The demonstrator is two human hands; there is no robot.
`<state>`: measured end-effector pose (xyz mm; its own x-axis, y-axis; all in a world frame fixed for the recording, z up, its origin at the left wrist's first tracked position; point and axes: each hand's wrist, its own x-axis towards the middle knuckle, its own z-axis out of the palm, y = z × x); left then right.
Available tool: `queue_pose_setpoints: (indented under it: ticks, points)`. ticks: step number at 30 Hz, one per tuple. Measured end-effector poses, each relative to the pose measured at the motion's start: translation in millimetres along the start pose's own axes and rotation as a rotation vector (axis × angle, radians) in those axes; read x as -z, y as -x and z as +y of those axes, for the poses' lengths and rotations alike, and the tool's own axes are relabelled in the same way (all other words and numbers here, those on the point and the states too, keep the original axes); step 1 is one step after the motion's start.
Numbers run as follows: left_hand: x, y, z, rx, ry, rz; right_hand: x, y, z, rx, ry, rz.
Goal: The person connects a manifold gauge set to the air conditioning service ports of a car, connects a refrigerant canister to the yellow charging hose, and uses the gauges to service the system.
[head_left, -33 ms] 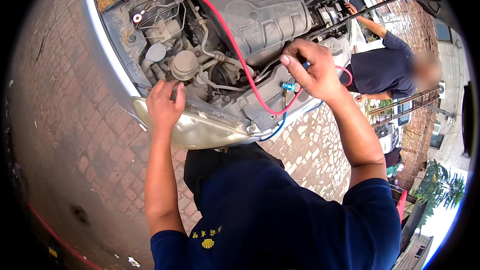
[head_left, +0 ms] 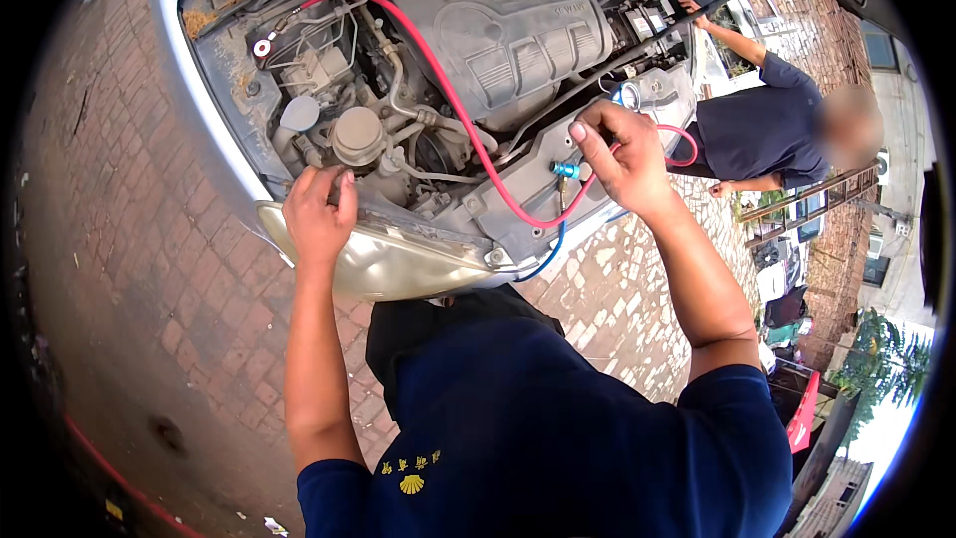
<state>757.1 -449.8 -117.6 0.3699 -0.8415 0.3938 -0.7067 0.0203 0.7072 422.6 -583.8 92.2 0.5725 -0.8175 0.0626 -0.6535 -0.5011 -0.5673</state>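
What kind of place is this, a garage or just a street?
Probably an open-air repair spot beside buildings: a car's engine bay stands open over brick paving, a red hose runs across the engine, and the right hand grips hose fittings in daylight.

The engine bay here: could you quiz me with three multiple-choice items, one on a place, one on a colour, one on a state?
1. Where does the left hand rest?
A. on the car's front edge above the headlight
B. on the engine cover
C. on the paving

2. What colour is the hose arching across the engine?
A. green
B. red
C. white

3. How is the right hand?
A. flat and open on the bumper
B. hanging at the side
C. closed around hose fittings

Answers: 1 A, its fingers lie above the lamp. 2 B, plainly red. 3 C, its fingers curl around them.
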Motion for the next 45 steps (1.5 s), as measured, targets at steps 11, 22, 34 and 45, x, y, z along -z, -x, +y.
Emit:
queue_pose_setpoints:
  ticks: [11,22,34,45]
  points:
    - [-54,99,114,0.241,0.342,-0.036,-141,214,182,-0.430,0.114,0.213]
    - [-114,156,229,0.659,0.683,-0.709,-119,199,133,-0.227,-0.806,-0.285]
    - [-45,119,151,0.555,0.632,0.034,-94,131,36,0.216,-0.197,-0.459]
    - [-16,21,4,0.165,-0.163,-0.013,-132,-109,40,-0.156,-0.589,0.193]
